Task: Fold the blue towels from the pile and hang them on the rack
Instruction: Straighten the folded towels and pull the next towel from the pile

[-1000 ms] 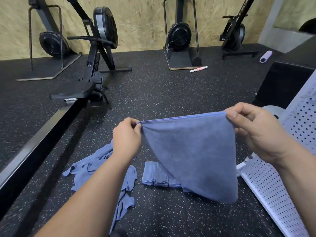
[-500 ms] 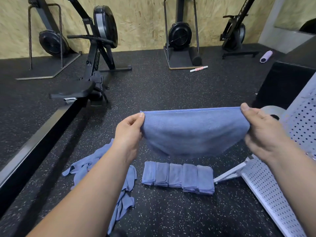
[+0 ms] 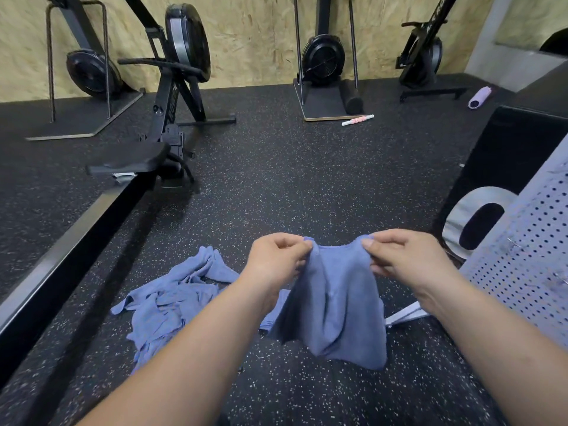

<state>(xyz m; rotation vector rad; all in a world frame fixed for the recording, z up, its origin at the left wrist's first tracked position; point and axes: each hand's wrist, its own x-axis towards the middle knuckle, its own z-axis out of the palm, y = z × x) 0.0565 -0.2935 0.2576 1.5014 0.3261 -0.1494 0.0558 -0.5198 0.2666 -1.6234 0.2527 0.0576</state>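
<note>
A blue towel [image 3: 338,305] is pinched at its top corners by the left hand [image 3: 276,259] and right hand [image 3: 405,259], right of the pile [image 3: 172,302].

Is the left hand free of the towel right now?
No, the left hand and the right hand each pinch the top edge of the hanging blue towel.

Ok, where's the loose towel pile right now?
Head view, lower left of centre: the pile lies on the floor, between the rowing machine's rail and the held towel.
</note>
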